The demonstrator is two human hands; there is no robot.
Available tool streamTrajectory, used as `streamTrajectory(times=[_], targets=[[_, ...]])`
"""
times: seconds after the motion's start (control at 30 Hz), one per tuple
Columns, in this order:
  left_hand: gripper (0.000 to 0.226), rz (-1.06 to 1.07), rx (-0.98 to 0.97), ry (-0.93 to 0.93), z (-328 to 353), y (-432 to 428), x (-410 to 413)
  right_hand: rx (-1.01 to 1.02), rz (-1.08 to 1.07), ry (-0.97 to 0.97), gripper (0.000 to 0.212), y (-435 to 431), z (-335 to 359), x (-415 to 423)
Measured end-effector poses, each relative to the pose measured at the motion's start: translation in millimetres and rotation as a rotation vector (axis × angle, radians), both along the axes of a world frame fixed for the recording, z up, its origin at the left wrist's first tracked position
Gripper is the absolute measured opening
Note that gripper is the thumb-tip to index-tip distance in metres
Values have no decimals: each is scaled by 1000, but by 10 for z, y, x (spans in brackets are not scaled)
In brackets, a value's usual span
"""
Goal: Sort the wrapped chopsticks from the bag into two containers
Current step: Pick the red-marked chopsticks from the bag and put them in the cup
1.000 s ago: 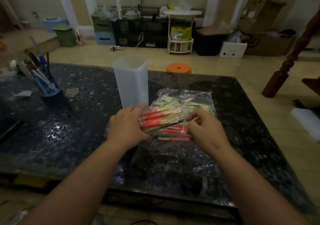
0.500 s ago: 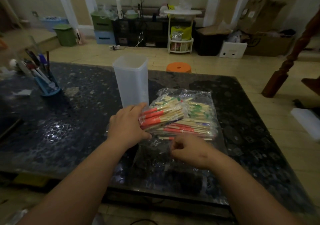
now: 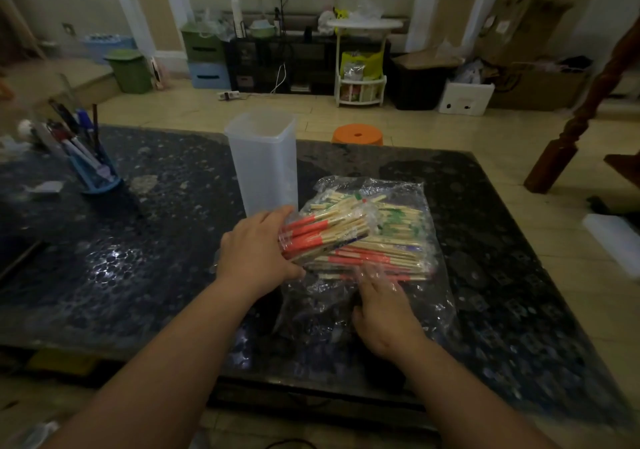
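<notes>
A clear plastic bag (image 3: pixel 426 296) lies on the dark table (image 3: pixel 138 261), full of wrapped chopsticks (image 3: pixel 391 244) with red and green ends. My left hand (image 3: pixel 256 254) grips a bundle of red-tipped wrapped chopsticks (image 3: pixel 322 235), lifted just above the bag's left side. My right hand (image 3: pixel 384 306) reaches into the bag's near opening, its fingertips under the plastic and blurred. A tall translucent container (image 3: pixel 265 164) stands upright just behind my left hand.
A blue pen holder (image 3: pixel 95 171) with pens stands at the table's left. An orange stool (image 3: pixel 357 134) sits on the floor beyond the far edge. A wooden post (image 3: pixel 568 126) rises at the right. A white box (image 3: pixel 613 244) lies by the right edge.
My right hand left the chopstick pile, drew back toward me, then moved forward into the bag's opening. My left hand keeps holding the red-tipped bundle in about the same place.
</notes>
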State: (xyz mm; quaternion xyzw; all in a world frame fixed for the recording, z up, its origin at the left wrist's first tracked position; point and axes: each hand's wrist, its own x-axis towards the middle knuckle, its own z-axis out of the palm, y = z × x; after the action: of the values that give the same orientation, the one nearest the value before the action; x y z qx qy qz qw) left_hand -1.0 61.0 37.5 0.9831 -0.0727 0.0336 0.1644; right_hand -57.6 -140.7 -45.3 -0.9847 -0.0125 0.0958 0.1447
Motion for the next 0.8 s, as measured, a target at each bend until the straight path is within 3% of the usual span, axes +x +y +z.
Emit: streamTrajectory(times=[0.2, 0.47, 0.8], targets=[[109, 1, -6, 12, 3, 11, 10, -15, -58, -85, 73, -95, -25, 186], [108, -5, -19, 16, -10, -9, 13, -92, -124, -179, 53, -123, -47, 180], [105, -21, -33, 14, -1, -5, 6, -9, -127, -87, 45, -108, -68, 214]])
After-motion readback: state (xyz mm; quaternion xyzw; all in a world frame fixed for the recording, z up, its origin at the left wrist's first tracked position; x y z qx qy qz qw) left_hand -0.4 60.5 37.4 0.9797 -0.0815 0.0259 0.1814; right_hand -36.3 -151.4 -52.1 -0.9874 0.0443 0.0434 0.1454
